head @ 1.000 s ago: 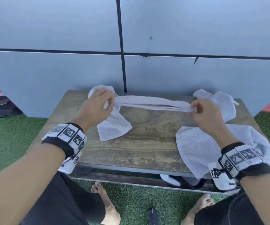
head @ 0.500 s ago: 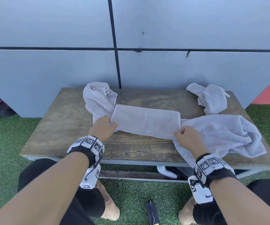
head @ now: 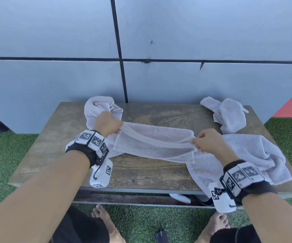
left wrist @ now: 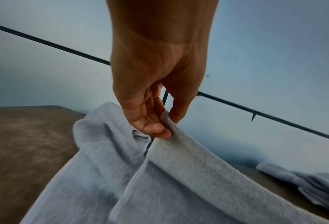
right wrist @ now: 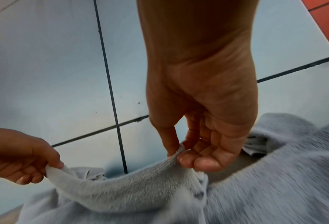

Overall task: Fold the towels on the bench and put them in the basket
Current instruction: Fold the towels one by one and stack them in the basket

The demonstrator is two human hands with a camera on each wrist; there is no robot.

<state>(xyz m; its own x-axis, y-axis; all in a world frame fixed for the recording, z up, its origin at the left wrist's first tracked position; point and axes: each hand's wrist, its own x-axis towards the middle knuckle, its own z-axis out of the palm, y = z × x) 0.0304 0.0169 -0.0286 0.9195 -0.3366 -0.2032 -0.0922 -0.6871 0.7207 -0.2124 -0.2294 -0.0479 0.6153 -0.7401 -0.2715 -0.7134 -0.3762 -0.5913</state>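
Observation:
A pale grey towel (head: pixel 155 142) hangs stretched between my two hands above the middle of the wooden bench (head: pixel 141 174). My left hand (head: pixel 109 125) pinches its left end (left wrist: pixel 169 119) between thumb and fingers. My right hand (head: pixel 207 142) pinches the right end (right wrist: pixel 180 150). The towel sags in folded layers just over the bench top. Three more towels lie on the bench: a crumpled one (head: pixel 99 106) behind my left hand, a bunched one (head: pixel 229 113) at the back right, and a large spread one (head: pixel 250 155) under my right wrist. No basket shows in any view.
A grey panelled wall (head: pixel 141 41) rises straight behind the bench. Green artificial turf (head: pixel 4 155) surrounds it. Below the bench top runs a low shelf (head: pixel 133 199) with white and dark items. My bare feet (head: pixel 105 223) and a small dark object (head: pixel 162 236) are on the turf.
Half a second ago the towel lay flat on the bench with my hands at its near corners. Both hands have since lifted its ends, and it hangs folded between them.

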